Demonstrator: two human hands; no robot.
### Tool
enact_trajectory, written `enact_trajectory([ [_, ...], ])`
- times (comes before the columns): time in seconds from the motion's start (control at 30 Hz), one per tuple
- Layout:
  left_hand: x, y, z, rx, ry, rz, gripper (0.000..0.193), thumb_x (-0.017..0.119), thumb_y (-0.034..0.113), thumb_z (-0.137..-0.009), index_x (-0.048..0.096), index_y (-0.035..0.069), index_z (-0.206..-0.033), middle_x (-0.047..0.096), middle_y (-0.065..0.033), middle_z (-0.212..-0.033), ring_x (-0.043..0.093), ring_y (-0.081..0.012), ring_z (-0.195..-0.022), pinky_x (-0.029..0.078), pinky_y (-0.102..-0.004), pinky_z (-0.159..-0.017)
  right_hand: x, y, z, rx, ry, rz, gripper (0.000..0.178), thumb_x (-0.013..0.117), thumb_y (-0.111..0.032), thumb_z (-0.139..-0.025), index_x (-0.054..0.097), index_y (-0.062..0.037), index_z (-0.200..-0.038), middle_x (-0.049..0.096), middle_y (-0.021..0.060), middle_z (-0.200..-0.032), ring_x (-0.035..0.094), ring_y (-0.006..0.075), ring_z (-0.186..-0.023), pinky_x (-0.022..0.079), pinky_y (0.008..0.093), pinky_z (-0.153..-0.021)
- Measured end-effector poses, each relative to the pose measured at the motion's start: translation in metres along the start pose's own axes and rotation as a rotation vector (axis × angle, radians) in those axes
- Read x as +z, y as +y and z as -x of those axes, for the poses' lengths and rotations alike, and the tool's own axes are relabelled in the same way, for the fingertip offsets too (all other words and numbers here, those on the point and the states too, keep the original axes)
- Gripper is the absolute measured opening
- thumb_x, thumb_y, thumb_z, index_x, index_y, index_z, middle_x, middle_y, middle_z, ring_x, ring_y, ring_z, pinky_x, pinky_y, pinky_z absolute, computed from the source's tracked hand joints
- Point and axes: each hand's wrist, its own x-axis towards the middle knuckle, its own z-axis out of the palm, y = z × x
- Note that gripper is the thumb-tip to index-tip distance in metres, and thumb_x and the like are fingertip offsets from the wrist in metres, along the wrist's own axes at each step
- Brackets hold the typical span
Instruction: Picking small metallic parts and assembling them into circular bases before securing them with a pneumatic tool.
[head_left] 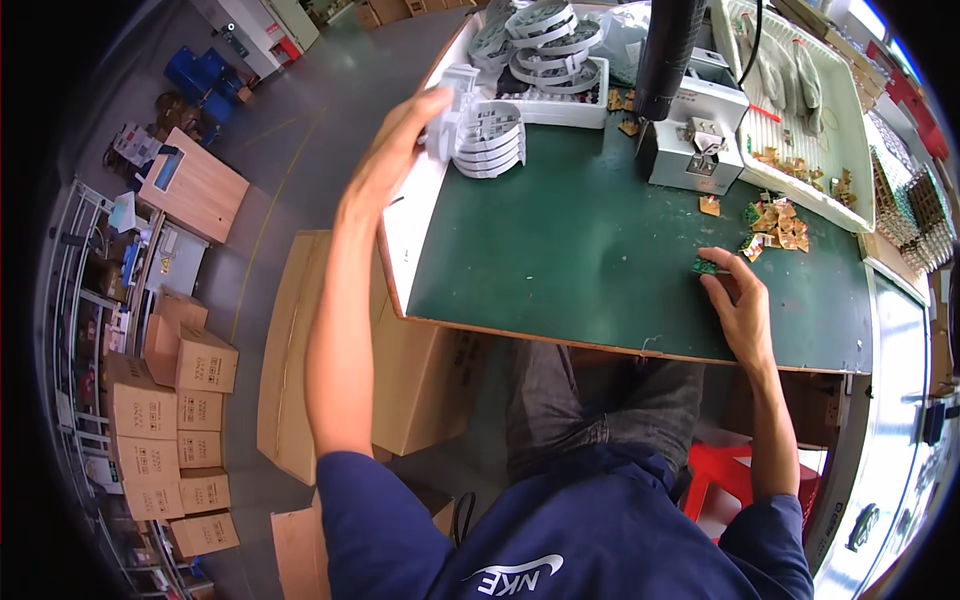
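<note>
At the table's far left edge, my left hand (405, 125) closes around a light grey plastic part (459, 95); the fingertips are partly hidden behind it. Directly to its right stands a short stack of grey round plastic frames (490, 145). My right hand (738, 305) is over the right half of the green table top (560, 240), pinching a small green circuit board (705, 266) between thumb and fingers. Beyond that hand lies a loose pile of small gold-and-green circuit boards (778, 225), with a single board (709, 205) apart from it.
A grey box-shaped device (695, 150) stands at the back, beside a thick black tube (668, 60). More round frames (550, 45) are heaped in a white tray (575, 110). A large pale tray (850, 205) holds gloves and boards. Cardboard boxes (425, 380) stand left below the table.
</note>
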Motion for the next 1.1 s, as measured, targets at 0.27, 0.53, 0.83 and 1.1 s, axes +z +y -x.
enact_trajectory([
  [0.27, 0.052, -0.038, 0.092, -0.074, -0.120, 1.007, 0.077, 0.047, 0.055, -0.100, 0.043, -0.003, -0.151, 0.057, -0.0266, -0.143, 0.062, -0.0476, -0.123, 0.055, -0.0575, -0.097, 0.002, -0.001, -0.002, -0.007, -0.018, 0.137, 0.038, 0.064, 0.001, -0.098, 0.063, -0.0013, -0.135, 0.068, 0.0047, -0.109, 0.063, 0.0083, -0.096, 0.051, 0.0248, -0.086],
  [0.53, 0.061, -0.041, 0.105, -0.067, -0.042, 0.872, 0.088, 0.052, 0.060, -0.094, 0.039, -0.004, -0.153, 0.047, -0.0411, -0.146, 0.059, -0.0498, -0.125, 0.055, -0.0534, -0.098, 0.006, 0.000, -0.001, -0.218, 0.091, 0.286, 0.020, 0.067, 0.004, -0.093, 0.071, 0.0011, -0.113, 0.070, 0.0106, -0.109, 0.071, 0.0222, -0.092, 0.054, 0.0306, -0.088],
  [0.83, 0.082, -0.027, 0.111, -0.061, -0.048, 0.708, 0.077, 0.058, 0.050, -0.099, 0.043, -0.004, -0.152, 0.061, -0.0186, -0.140, 0.061, -0.0283, -0.128, 0.050, -0.0427, -0.103, -0.002, 0.006, 0.001, -0.133, 0.123, 0.242, 0.018, 0.067, 0.000, -0.095, 0.070, 0.0013, -0.112, 0.071, 0.0076, -0.105, 0.069, 0.0173, -0.091, 0.054, 0.0292, -0.087],
  [1.1, 0.201, -0.045, 0.081, 0.299, 0.005, -0.718, 0.078, 0.088, 0.047, -0.076, 0.062, 0.008, -0.139, 0.048, -0.0262, -0.150, 0.042, -0.0422, -0.142, 0.035, -0.0497, -0.116, 0.000, -0.018, -0.007, 0.099, 0.012, -0.780, 0.022, 0.065, -0.010, -0.102, 0.065, -0.0007, -0.122, 0.067, 0.0048, -0.105, 0.066, 0.0140, -0.096, 0.054, 0.0281, -0.084],
])
